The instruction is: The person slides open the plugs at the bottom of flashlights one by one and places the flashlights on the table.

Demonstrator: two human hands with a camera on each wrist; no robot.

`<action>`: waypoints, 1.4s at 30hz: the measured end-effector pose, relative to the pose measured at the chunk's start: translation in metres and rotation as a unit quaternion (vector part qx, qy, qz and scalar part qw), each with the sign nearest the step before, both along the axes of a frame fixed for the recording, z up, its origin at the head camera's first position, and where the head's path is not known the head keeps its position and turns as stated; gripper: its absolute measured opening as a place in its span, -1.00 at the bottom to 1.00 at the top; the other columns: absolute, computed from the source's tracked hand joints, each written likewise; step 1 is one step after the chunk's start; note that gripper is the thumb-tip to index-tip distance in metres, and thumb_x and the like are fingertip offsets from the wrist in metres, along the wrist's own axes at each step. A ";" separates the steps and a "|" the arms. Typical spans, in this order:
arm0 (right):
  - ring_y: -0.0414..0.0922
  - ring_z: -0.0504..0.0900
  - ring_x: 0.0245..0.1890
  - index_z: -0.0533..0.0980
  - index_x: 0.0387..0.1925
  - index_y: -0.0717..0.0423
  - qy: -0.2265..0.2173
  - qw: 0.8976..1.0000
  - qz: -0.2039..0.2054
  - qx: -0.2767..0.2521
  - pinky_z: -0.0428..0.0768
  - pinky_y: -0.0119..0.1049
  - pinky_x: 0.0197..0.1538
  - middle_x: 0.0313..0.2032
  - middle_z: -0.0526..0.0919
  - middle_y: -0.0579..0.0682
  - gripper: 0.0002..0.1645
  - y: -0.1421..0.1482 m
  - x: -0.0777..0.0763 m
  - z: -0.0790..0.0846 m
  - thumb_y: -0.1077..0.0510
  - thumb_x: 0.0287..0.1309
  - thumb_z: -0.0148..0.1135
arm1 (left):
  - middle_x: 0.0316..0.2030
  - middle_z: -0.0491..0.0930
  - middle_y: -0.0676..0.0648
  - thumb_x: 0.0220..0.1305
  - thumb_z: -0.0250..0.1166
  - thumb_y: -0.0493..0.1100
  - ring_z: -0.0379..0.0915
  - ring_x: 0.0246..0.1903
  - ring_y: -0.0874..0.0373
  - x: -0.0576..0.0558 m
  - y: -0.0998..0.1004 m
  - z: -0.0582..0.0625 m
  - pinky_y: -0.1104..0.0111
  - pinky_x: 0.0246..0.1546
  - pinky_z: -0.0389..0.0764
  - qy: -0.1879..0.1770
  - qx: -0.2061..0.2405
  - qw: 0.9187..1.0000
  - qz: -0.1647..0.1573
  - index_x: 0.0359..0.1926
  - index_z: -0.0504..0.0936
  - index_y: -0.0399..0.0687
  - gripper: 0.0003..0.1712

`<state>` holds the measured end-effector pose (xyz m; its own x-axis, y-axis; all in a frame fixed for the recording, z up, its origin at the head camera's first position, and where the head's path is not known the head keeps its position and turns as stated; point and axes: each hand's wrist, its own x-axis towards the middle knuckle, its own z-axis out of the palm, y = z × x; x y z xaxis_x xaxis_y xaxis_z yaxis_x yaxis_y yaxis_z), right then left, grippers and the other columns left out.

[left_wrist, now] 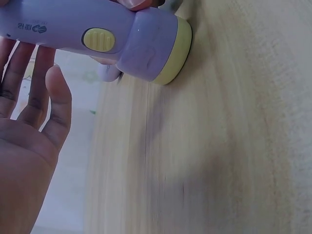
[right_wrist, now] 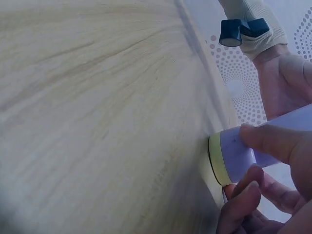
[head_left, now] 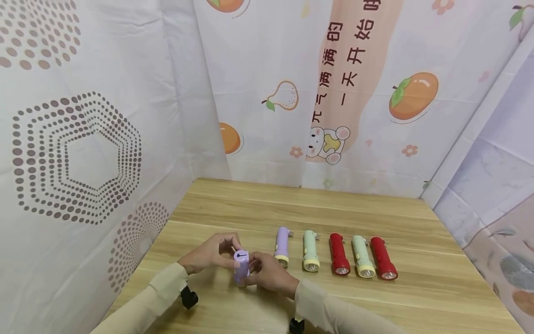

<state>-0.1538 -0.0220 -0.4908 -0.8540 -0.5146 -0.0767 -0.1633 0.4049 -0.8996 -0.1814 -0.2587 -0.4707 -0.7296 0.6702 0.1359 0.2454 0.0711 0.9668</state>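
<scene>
A lilac flashlight stands nearly upright, its yellow-rimmed lens end down at the tabletop. Near the upper end, my left hand holds it between thumb and fingers. The left wrist view shows its yellow switch and several left fingers reaching to the body, the little finger apart from it. Lower down, my right hand grips the flashlight close to the lens end. In the right wrist view the right thumb presses on the lilac head, with other fingers curled beneath.
To the right lie several flashlights in a row: a lilac one, a mint one, a red one, another mint one and another red one. The wooden table meets printed curtains behind and at the sides.
</scene>
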 end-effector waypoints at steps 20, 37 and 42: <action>-0.14 0.60 -0.16 0.54 -0.24 0.04 -0.024 1.000 -0.001 0.000 0.51 -0.19 -0.04 -0.26 0.67 -0.16 -0.57 0.003 -0.003 -0.003 0.11 -0.06 0.67 | 0.11 0.63 -0.19 0.50 0.23 -0.19 0.52 0.14 -0.10 -0.001 -0.006 0.004 0.04 0.19 0.52 -0.070 -0.016 0.997 0.001 0.15 0.64 -0.17 -0.71; -0.09 0.61 -0.14 0.52 -0.25 0.04 -0.037 0.999 -0.005 -0.012 0.49 -0.15 -0.02 -0.27 0.67 -0.14 -0.57 0.001 -0.005 -0.006 0.14 -0.05 0.67 | 0.06 0.63 -0.21 0.48 0.25 -0.19 0.55 0.05 -0.02 -0.003 -0.002 0.003 0.13 0.08 0.60 -0.081 -0.003 0.997 0.001 0.11 0.63 -0.24 -0.71; -0.09 0.60 -0.13 0.52 -0.25 0.05 -0.040 0.999 -0.008 -0.011 0.49 -0.15 -0.02 -0.28 0.67 -0.13 -0.56 0.002 -0.004 -0.005 0.14 -0.05 0.67 | 0.05 0.62 -0.22 0.47 0.25 -0.20 0.55 0.05 -0.04 -0.002 0.001 0.003 0.14 0.07 0.61 -0.079 -0.007 0.997 0.008 0.07 0.63 -0.25 -0.73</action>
